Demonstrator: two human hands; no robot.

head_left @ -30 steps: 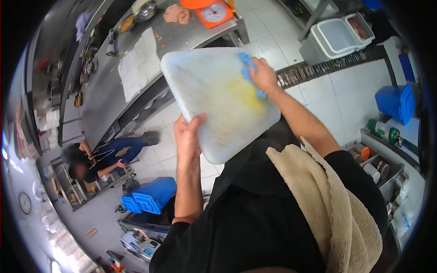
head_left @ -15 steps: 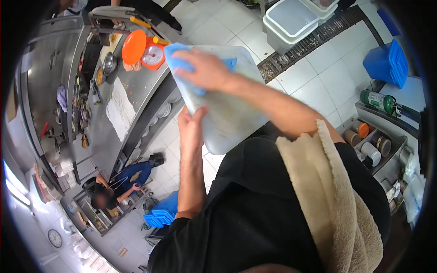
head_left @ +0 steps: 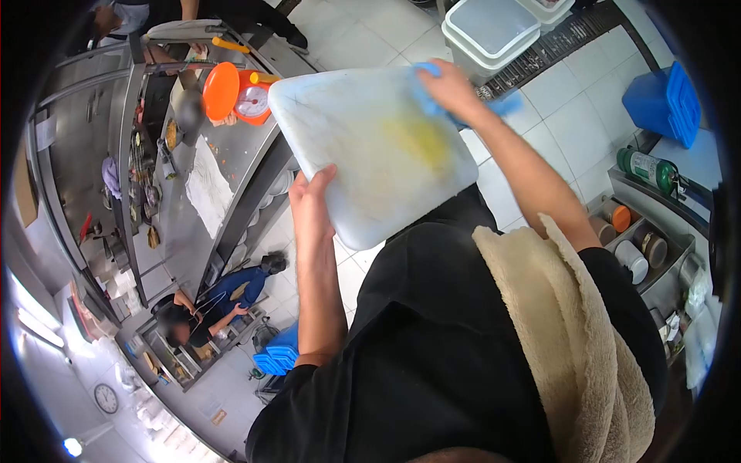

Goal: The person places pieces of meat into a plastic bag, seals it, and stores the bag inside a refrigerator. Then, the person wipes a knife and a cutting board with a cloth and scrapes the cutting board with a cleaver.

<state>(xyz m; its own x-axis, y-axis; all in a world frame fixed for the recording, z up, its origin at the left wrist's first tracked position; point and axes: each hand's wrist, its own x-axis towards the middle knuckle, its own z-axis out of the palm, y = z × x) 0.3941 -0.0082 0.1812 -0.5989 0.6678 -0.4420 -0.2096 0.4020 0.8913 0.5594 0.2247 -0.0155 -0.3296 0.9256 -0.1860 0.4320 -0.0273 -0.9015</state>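
Observation:
A white cutting board [head_left: 347,147], scuffed and with a yellow stain, is held tilted in front of my body. My left hand [head_left: 311,202] grips its left edge, thumb on the face and the other fingers out of sight behind. At the far right corner of the board, my right hand [head_left: 450,86] is closed on a blue cloth [head_left: 423,91]. Part of that cloth trails past the board's edge, blurred by motion. A beige towel [head_left: 532,285] hangs over my right shoulder.
Left of the board runs a steel counter [head_left: 185,258] bearing an orange scale [head_left: 252,102] and a white cloth [head_left: 208,185]. A co-worker [head_left: 204,316] is at lower left, another person [head_left: 143,15] at the far counter. Lidded white bins [head_left: 490,35] and a blue bin [head_left: 664,104] stand right.
My right hand has swept the blue cloth from the board's far left corner to its right edge, uncovering the yellow stain. My left hand keeps its grip; the board has tilted slightly.

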